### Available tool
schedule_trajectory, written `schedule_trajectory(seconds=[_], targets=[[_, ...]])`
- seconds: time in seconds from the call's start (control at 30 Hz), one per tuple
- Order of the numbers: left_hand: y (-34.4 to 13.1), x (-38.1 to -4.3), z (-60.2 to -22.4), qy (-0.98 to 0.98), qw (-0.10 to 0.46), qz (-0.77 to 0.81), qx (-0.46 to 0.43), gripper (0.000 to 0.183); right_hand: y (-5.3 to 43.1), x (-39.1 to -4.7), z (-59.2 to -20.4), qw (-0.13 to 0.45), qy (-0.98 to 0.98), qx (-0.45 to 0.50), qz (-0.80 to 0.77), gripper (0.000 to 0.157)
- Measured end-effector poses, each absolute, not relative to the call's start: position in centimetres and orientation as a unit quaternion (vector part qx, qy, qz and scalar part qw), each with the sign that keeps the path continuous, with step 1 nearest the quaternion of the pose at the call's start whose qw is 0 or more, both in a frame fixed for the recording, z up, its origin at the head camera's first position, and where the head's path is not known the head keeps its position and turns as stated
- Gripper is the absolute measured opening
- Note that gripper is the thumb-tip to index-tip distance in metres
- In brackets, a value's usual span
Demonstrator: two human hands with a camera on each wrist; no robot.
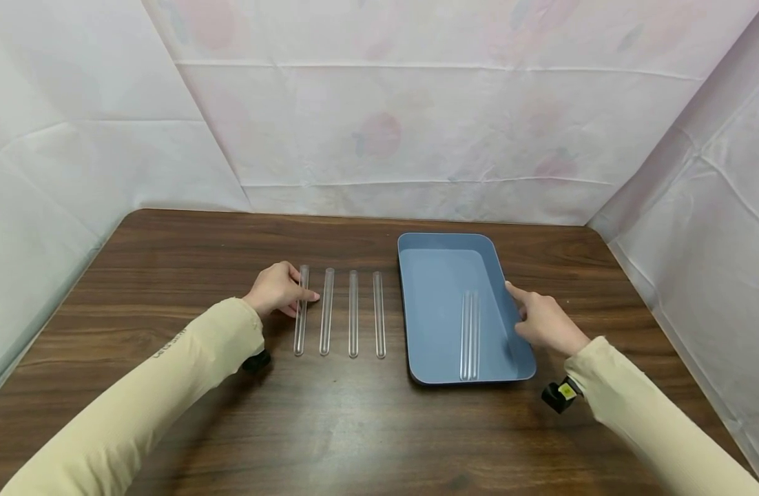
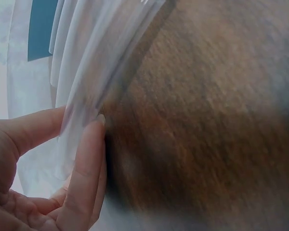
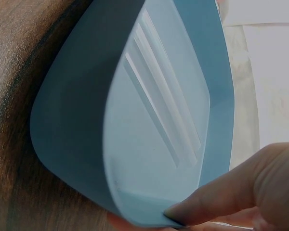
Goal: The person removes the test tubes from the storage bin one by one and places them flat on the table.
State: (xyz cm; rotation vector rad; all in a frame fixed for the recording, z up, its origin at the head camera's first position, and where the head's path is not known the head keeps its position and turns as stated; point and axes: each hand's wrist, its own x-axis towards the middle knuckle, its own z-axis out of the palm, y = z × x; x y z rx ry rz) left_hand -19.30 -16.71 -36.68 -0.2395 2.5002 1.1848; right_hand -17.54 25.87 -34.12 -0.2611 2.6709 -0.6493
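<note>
Several clear test tubes lie in a row on the table, rounded ends toward me. My left hand [image 1: 277,291] pinches the leftmost test tube [image 1: 300,327] near its upper half, thumb on one side and fingers on the other. In the left wrist view that test tube [image 2: 94,62] passes between the thumb and fingertips. The blue-grey tray [image 1: 430,310] stands right of the row. My right hand [image 1: 548,324] grips its right rim, and in the right wrist view the thumb [image 3: 216,199] presses on the rim. Two test tubes [image 1: 469,337] lie side by side in the tray.
Three more test tubes, a second [image 1: 326,313], a third [image 1: 353,313] and a fourth [image 1: 379,313], lie spaced between the left hand and the tray. The brown wooden table [image 1: 330,427] ends at pale curtains [image 1: 379,138] behind and at both sides.
</note>
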Motion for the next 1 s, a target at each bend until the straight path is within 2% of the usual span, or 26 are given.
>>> schedule_trajectory(seconds=[1.0], targets=[[-16.36,-19.35,-36.72,0.905,0.16,0.387,-0.077,0.044,25.72,-17.39,-34.2,0.169,0.955,-0.107,-0.217,0.077]])
